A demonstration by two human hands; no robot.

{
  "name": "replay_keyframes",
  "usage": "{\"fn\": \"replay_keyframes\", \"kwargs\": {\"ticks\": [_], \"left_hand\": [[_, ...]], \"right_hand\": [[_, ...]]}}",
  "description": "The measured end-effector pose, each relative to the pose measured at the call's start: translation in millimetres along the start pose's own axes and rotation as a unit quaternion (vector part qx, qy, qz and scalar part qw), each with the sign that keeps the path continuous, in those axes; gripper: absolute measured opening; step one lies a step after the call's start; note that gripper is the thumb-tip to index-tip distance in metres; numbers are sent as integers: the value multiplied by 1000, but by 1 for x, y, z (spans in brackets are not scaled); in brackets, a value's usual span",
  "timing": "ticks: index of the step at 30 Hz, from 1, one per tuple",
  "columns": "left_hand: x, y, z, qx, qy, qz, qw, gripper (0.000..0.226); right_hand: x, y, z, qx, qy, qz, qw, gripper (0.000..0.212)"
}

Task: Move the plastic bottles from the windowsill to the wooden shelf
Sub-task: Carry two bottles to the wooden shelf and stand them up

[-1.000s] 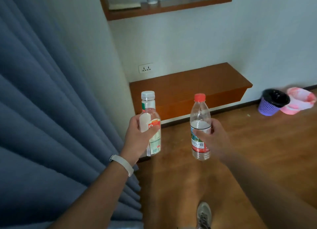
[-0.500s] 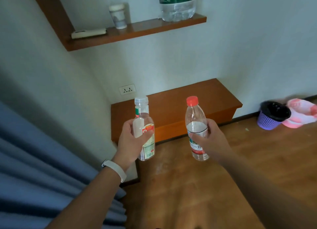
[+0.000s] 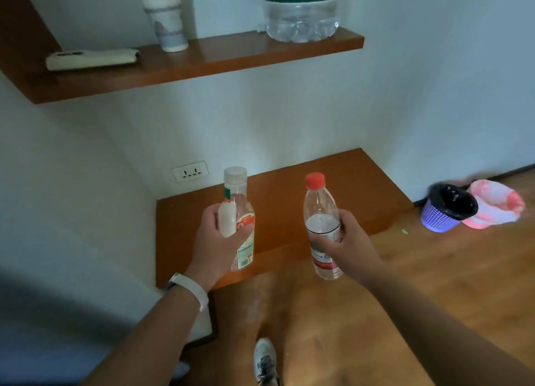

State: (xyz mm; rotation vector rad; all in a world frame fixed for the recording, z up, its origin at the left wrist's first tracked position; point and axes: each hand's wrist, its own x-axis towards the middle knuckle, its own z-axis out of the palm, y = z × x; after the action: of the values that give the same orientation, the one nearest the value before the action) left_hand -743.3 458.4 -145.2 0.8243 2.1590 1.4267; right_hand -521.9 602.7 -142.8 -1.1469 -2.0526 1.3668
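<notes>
I see upper shelf [image 3: 231, 64]: remote [image 3: 91, 59] near left end, cup [image 3: 167, 22] mid, big bottle [image 3: 302, 12] at right end. Lower shelf [image 3: 283, 188] below; two bins [image 3: 447, 209] on floor right.

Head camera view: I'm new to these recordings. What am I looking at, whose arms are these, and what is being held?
There is no machine here. A person wears one wide-angle camera on the head, looking forward and down, so the two arms reaching in from the bottom are their own.

The left hand, with a white wristband, grips a white-capped bottle. The right hand grips a red-capped bottle partly filled with clear liquid. Both bottles are upright and in the air above a low wooden shelf, which looks bare.

Higher on the wall, an upper wooden shelf carries a remote control, a paper cup and a large water jug. On the floor to the right stand a purple bin and a pink bin.
</notes>
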Motion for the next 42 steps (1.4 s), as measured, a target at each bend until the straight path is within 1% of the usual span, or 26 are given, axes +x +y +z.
{"fn": "replay_keyframes", "kwargs": {"ticks": [3, 7, 11, 15, 18, 21, 27, 30, 34, 36, 39, 42], "left_hand": [[47, -5, -1, 1, -9, 1, 1000, 57], [108, -20, -7, -10, -16, -21, 1000, 55], [151, -36, -12, -7, -31, -28, 999, 56], [175, -52, -19, 6, -16, -40, 999, 59], [190, -63, -18, 8, -4, -67, 998, 62], [202, -73, -12, -1, 7, -96, 995, 59], [229, -86, 9, -19, -23, -139, 990, 54], [245, -84, 21, -15, -15, -155, 988, 54], [266, -84, 38, 5, -14, -164, 986, 58], [275, -85, 46, 12, 3, -163, 987, 59], [285, -88, 58, 30, 47, -163, 985, 59], [290, -93, 70, 46, 96, -164, 981, 63]], "right_hand": [[45, -14, 13, -23, -8, 6, 1000, 65], [102, -31, 34, -38, -4, 16, 999, 67], [139, -38, 53, -44, -10, 25, 999, 63], [165, -40, 70, -55, -26, 45, 997, 64], [190, -40, 76, -53, -34, 47, 997, 64], [213, -34, 80, -49, -52, 44, 996, 64], [259, -10, 92, -33, -87, 42, 995, 64], [287, -4, 94, -11, -121, 40, 992, 66], [325, 4, 98, 0, -146, 26, 989, 58], [343, 9, 102, -11, -149, 13, 989, 56], [366, 18, 107, -62, -150, -23, 986, 57], [383, 29, 112, -66, -155, -39, 985, 61]]}}
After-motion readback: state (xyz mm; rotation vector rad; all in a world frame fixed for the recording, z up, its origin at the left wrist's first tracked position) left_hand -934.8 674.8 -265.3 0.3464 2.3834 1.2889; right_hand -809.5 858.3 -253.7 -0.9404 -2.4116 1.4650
